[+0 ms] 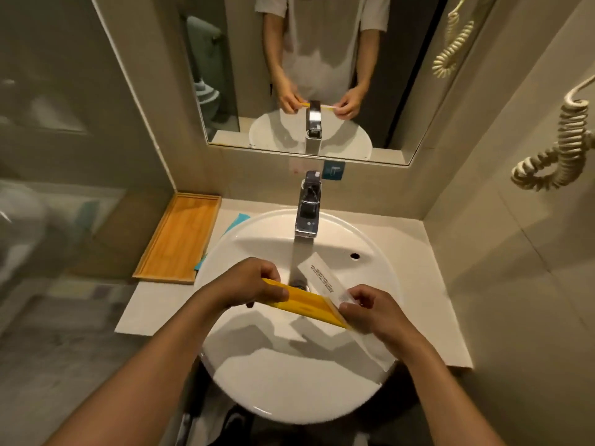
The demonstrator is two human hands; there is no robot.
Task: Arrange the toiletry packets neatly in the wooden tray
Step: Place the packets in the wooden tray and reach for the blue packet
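With the left hand (254, 281) and right hand (367, 309) pinching the yellow packet (306, 302) and white packet (325, 280) at frame centre, square their edges first, then carry them level to the wooden tray (180, 239) at left.

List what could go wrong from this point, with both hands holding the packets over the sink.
1. The yellow packet and white packet, pinched by the left hand and right hand, hang over the basin; a slip could drop them near the drain.
2. The blue packets lie beside the wooden tray, partly under the basin rim, and could be overlooked.
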